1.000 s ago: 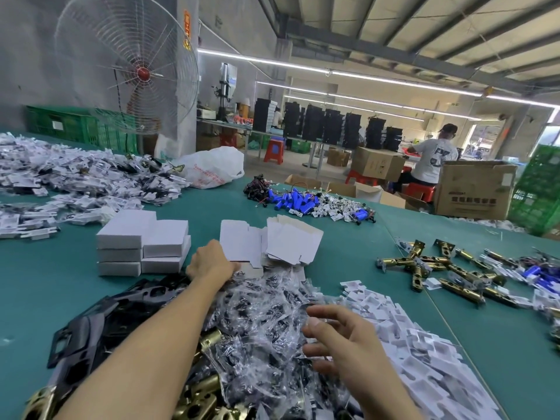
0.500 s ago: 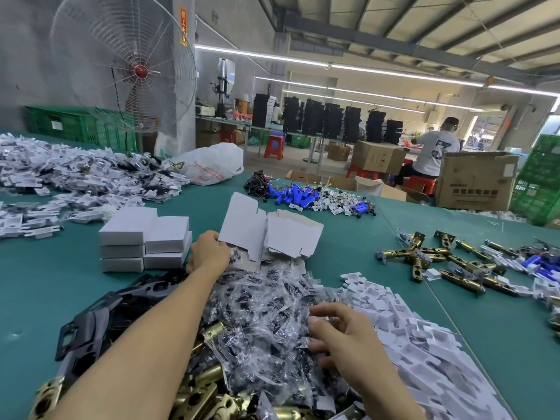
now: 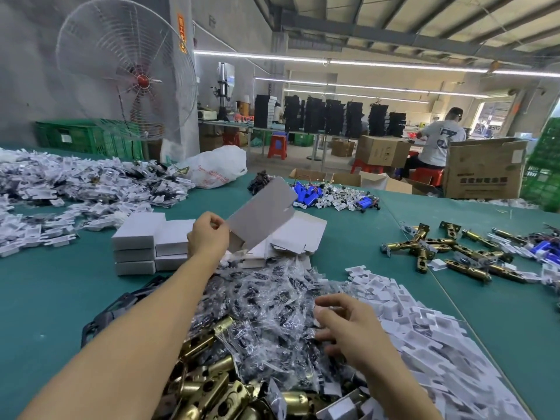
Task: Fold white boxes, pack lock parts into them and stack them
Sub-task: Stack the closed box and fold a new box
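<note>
Right of stack of folded white cardboard boxes (image 3: 145, 244): our left hand (image 3: 207, 234) pinches flat white cardboard blank (image 3: 263, 213), now lifted off pile of blanks (image 3: 303, 234), so folding can begin. Nearer us, right hand (image 3: 348, 325), fingers spread, over clear-bagged lock parts (image 3: 266, 298).

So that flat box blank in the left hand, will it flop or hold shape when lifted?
Probably fairly stiff: pinched at one edge by the left hand, the flat box blank stands slanted without drooping. Likely very light, since a pinch alone carries it. A flap bends at its lower end, so creases may hinge.
</note>
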A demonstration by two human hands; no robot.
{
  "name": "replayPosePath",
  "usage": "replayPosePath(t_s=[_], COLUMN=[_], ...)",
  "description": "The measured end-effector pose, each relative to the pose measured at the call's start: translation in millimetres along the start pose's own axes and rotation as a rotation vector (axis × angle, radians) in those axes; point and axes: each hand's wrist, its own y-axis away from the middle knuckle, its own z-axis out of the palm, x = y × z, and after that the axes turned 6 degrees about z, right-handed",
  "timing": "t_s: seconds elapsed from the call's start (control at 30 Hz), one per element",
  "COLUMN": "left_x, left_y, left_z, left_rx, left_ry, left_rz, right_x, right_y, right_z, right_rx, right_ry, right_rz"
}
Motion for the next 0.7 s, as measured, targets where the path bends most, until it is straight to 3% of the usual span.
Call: replayPosePath(t_s=[0.17, 0.33, 0.43, 0.6, 0.7], left_x=[1, 22, 52, 79, 80], left_y=[14, 32, 49, 92, 98], left_z=[-25, -32, -34, -28, -32], left_rx=[-0.072, 0.203, 0.250, 0.081, -0.134], left_ry=[-0.163, -0.016, 0.058, -0.076, -0.293], left_rz=[0.264, 0.422, 0.438, 0.596, 0.538], right_x=[-3, -4, -10, -26, -32], right_y=[5, 7, 10, 20, 24], right_z=[4, 5, 5, 9, 12], right_rx=[-0.013, -0.005, 0.058, 0.060, 0.098], right_ry=[0.075, 0.133, 0.061, -0.272, -0.411], right_rz=[-0.028, -0.066, -0.148, -0.318, -0.316])
